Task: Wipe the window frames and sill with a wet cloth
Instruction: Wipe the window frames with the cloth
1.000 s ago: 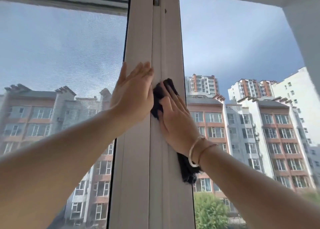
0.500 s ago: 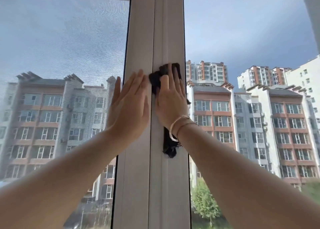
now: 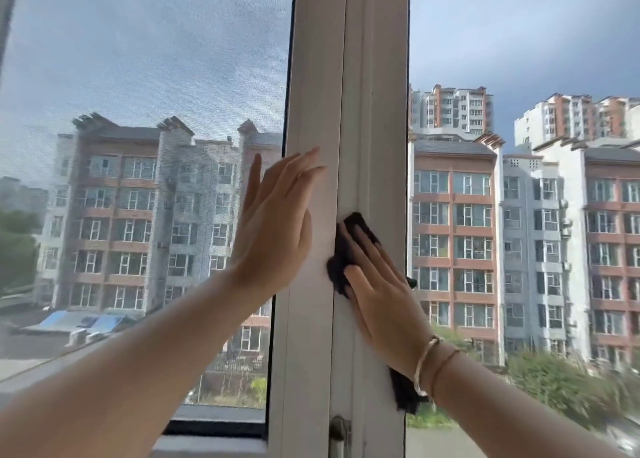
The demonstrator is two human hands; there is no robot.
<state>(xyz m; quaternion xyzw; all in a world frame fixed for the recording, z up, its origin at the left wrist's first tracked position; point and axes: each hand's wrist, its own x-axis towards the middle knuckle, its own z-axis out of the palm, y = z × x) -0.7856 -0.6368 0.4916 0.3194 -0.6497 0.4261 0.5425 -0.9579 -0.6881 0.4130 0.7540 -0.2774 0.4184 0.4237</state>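
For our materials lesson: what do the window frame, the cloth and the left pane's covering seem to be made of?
Window frame: likely painted metal or plastic, smooth white, matte, ridged profile.
Cloth: dark soft fabric, bunching under the right hand.
Left pane's covering: fine mesh screen, grainy weave blurring the buildings.

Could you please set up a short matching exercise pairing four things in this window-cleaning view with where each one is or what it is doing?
Things:
1. left hand
2. right hand
3. dark cloth
4. metal handle

Places or states:
A. pinned against the frame under a palm
B. at the bottom of the white frame, below both hands
C. flat and bare on the frame's left part
D. pressing the cloth, bracelets on its wrist

Pairs: 1-C, 2-D, 3-A, 4-B
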